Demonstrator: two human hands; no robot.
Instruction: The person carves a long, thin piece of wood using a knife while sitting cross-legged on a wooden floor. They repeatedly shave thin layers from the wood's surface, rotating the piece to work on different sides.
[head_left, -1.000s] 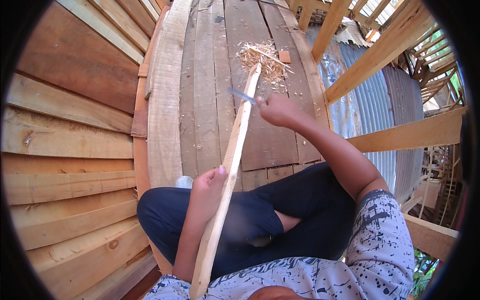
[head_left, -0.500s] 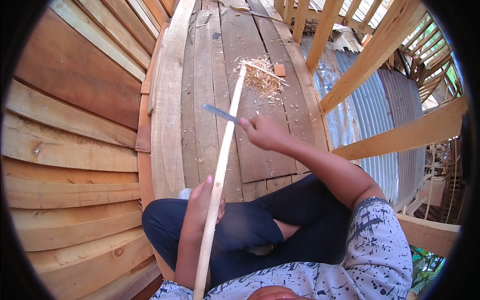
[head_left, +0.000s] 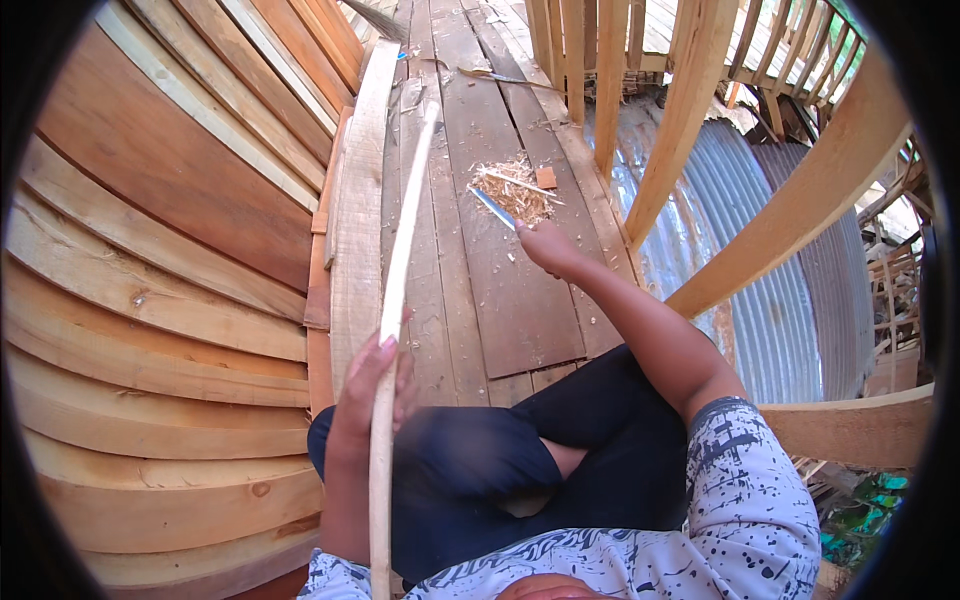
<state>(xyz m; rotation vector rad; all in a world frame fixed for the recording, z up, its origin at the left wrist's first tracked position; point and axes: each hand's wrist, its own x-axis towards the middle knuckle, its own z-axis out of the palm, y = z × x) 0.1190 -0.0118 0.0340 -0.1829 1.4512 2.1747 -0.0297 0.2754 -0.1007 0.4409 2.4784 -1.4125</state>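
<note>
My left hand [head_left: 372, 385] grips a long pale wooden stick [head_left: 397, 270] near its lower part; the stick rises from my lap and points away over the plank floor. My right hand [head_left: 545, 245] is stretched out to the right of the stick and holds a knife with a blue blade [head_left: 492, 207]. The blade points toward a pile of wood shavings [head_left: 515, 190] on the grey floor planks, apart from the stick. I sit with dark trousers [head_left: 480, 470] crossed beneath the stick.
Curved wooden hull planks [head_left: 150, 300] rise along the left. A pale loose board [head_left: 358, 210] lies beside the stick. Slanted timber beams [head_left: 800, 220] and upright posts stand at the right, with corrugated metal sheeting [head_left: 790, 270] beyond the floor's edge.
The stick has swung left and away from the shavings. My right hand with the knife has left the stick and moved out to the right, toward the shavings pile.
</note>
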